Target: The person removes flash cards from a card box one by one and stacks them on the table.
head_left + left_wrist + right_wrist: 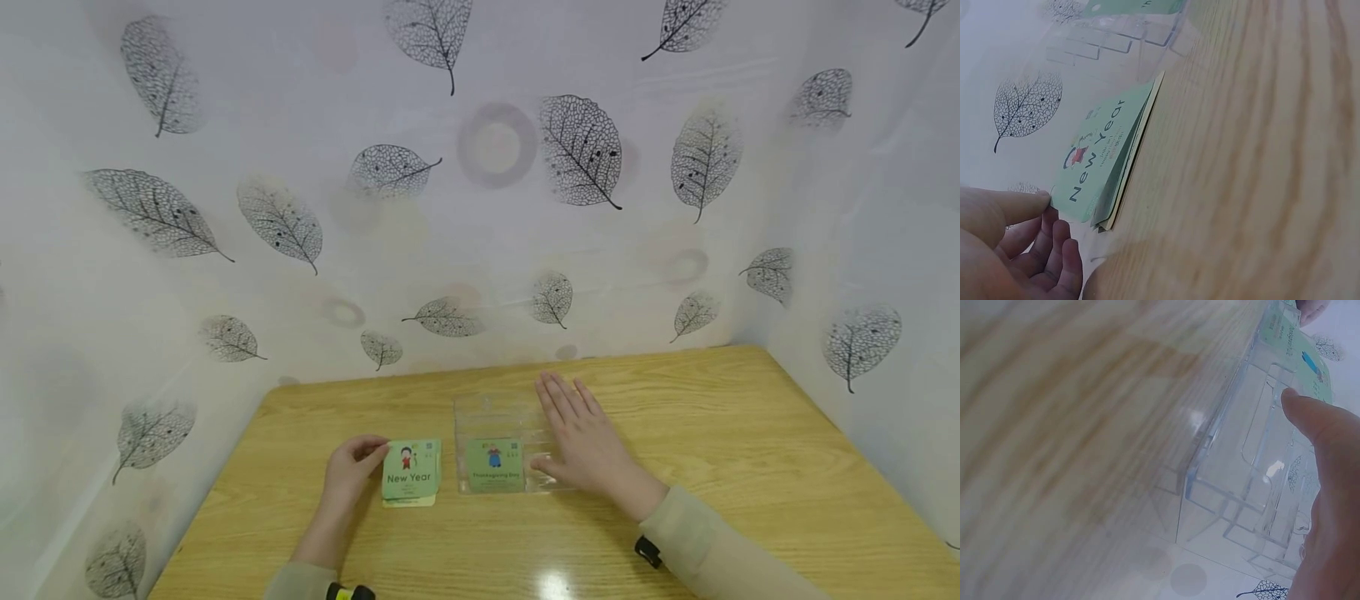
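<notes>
My left hand (351, 473) pinches the left edge of a green "New Year" card (409, 480) between thumb and forefinger. This card tops a small stack; the left wrist view shows its pinched side tilted up off the cards (1127, 172) below. To the right lies a clear plastic box (483, 407) with molded compartments. A green "Thanksgiving Day" card (496, 468) sits in its left part. My right hand (583, 442) rests over the box's right part with fingers straight. In the right wrist view, the thumb (1310, 415) lies over the clear box (1229, 456).
The wooden table (720, 450) extends around the box and stack. A leaf-patterned white curtain (480, 233) hangs behind and along both sides. Light glares off the table (553, 583) near the front.
</notes>
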Demonstrator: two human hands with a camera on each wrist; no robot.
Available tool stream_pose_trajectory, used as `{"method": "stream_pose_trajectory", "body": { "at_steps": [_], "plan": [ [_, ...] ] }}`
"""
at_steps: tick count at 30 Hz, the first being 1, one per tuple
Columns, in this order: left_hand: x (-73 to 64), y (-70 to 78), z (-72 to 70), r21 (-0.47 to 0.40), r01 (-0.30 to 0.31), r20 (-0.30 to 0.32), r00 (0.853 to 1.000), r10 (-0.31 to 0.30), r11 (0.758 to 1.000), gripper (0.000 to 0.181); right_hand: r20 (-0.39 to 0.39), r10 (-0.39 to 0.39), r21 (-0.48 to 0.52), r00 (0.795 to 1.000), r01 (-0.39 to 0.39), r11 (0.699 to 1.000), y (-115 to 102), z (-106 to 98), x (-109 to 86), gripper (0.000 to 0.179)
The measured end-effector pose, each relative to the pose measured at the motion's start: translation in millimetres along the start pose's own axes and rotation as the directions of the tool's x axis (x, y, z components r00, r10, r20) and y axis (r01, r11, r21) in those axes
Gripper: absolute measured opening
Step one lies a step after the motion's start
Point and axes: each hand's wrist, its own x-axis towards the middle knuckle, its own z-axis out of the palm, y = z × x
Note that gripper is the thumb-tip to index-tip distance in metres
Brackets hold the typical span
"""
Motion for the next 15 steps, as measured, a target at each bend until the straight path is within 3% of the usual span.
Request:
{"method": "stream_pose_trajectory", "body": {
  "at_steps": [15],
  "plan": [
    [3.8, -3.8, -1.3, -0.002, 0.022, -0.025, 0.999, -0.022, 1.000, 0.024, -0.011, 0.001, 0.000, 1.000, -0.001, 1.000, 0.1, 0.7, 0.1, 0.118]
  ]
}}
